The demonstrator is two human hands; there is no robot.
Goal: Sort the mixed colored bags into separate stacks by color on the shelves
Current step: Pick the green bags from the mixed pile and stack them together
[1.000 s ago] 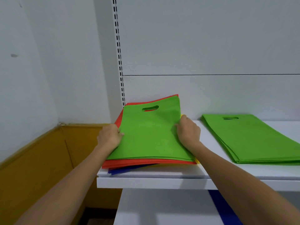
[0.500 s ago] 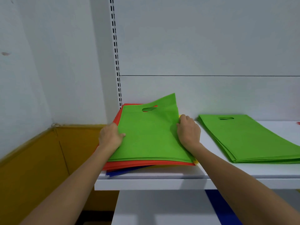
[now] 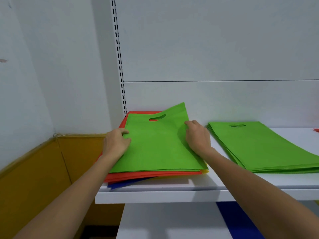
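Note:
A green bag with a cut-out handle lies on top of a mixed pile at the shelf's left end. Under it are red bags, a blue bag and a yellow edge. My left hand pinches the green bag's left edge. My right hand grips its right edge, and the far right corner is lifted off the pile. A separate stack of green bags lies flat further right on the same shelf.
The white shelf has a slotted upright at its back left. A yellow-brown panel fills the lower left. A blue bag lies on the lower shelf. A red corner shows at the far right.
The green bag's far right corner has risen off the pile as my right hand lifts that edge. Both hands keep their hold on the bag's sides.

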